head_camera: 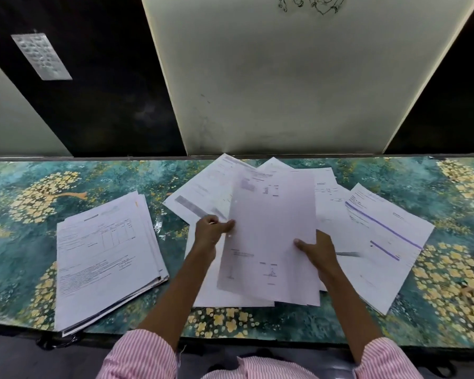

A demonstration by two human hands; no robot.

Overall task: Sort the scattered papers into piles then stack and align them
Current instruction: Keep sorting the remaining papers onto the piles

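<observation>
Both hands hold a few sheets point(271, 228) above the middle of the tabletop point(25, 173), their long axis running from near edge to far edge and leaning slightly right, printed head toward the far edge. The left hand point(211, 233) pinches their left side, fingers point(227, 225) clenched on the paper, and the right hand point(316, 251) grips their right side, thumb on top. Loose papers point(383, 231) lie fanned beneath, spreading rightward, while a stack point(104, 258) lies lengthwise near-to-far by the near left corner.
</observation>
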